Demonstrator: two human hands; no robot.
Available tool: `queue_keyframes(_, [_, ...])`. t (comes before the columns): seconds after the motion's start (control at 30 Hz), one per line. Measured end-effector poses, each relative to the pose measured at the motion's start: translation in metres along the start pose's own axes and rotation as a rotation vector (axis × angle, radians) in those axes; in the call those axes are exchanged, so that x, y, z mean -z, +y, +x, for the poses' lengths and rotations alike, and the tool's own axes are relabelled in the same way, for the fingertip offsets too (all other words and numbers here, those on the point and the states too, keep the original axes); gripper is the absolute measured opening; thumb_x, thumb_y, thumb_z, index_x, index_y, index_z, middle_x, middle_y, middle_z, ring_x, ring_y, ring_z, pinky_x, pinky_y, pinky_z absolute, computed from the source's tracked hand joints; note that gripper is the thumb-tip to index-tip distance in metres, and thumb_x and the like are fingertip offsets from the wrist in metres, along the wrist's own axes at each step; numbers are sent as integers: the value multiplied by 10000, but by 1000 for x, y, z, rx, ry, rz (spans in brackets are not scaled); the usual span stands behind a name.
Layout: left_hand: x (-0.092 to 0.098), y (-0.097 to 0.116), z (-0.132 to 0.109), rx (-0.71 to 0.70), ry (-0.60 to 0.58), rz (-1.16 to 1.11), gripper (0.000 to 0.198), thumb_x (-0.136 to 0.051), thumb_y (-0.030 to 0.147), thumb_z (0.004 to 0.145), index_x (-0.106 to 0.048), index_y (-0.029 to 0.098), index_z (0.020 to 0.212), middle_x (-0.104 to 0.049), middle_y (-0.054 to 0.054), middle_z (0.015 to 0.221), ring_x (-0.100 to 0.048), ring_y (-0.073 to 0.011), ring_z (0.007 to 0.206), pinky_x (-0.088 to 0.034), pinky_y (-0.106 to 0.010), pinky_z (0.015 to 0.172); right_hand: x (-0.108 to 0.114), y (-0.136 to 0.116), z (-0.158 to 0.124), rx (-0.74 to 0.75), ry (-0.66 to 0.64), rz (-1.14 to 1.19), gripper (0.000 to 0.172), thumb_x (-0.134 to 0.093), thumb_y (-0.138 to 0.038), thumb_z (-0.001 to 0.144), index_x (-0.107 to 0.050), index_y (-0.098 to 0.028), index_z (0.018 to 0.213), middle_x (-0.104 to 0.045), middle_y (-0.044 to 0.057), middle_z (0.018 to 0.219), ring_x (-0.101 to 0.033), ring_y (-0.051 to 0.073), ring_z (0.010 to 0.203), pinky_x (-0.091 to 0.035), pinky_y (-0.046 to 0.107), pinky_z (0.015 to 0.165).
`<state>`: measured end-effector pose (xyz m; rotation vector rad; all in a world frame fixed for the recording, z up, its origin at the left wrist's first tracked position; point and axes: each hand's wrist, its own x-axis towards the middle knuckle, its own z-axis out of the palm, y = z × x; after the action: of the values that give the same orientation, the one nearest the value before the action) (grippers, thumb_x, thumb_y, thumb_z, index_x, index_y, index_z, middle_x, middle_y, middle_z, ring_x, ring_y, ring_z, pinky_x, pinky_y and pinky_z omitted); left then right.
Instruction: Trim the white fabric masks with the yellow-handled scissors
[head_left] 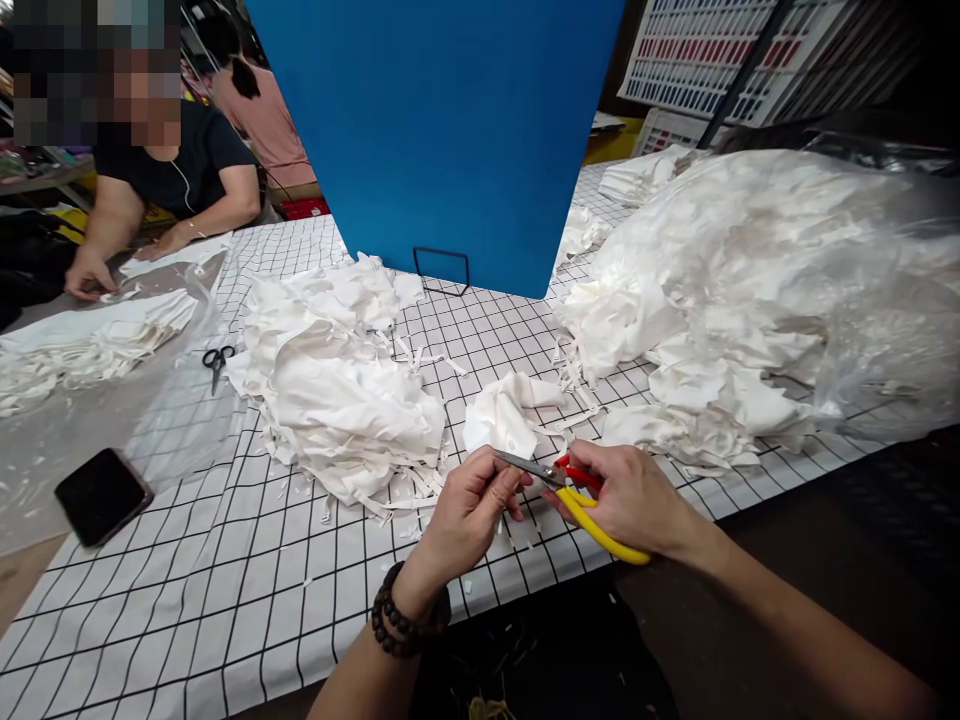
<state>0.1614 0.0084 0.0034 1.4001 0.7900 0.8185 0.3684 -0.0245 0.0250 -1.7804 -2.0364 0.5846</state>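
My right hand [626,495] is closed around the scissors [536,467], which have one red and one yellow handle. Their blades point left and reach the fingers of my left hand [476,500]. Those fingers are pinched together at the blade tips; what they hold, if anything, is hidden. Just beyond both hands lies a crumpled white cloth piece [506,415] with thin straps trailing to the right. To the left is a heap of similar white cloth pieces [352,400].
A large clear plastic bag [810,250] of white cloth fills the right side. A blue board [450,140] stands at the back. On the left are small black scissors [217,365], a phone [103,497] and stacked cloth [97,340] by a co-worker [180,170].
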Motion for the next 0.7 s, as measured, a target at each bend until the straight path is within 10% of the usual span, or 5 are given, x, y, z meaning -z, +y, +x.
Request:
queue_keyframes(0.3, [21,-6,15,-54,150,47,214,-530,330,930,-620,164,829,-587,-26,785,-553,-143,748,-446,-256,715,2,48,-7,-275,53,439,393,-719,-489,699,-424,-230,702,-467,-53,614,-439,122,566,-373,231,505])
queue_keyframes(0.57, [161,109,72,-569,805,603,266,-513,326,923,-615,79,917,-639,-7,827,-568,-94,760,-467,-285,803,31,96,33,-589,220,101,269,-681,-437,725,-543,-220,801,-675,49,791,-621,214,689,-443,282,569])
queue_keyframes(0.7, [193,125,87,-214,746,1136,394,-434,395,944,-607,47,1006,-625,-62,1027,-601,-176,922,-465,-407,887,20,83,94,-577,249,11,199,-648,-303,754,-550,-187,883,-677,139,948,-637,285,855,-451,326,654])
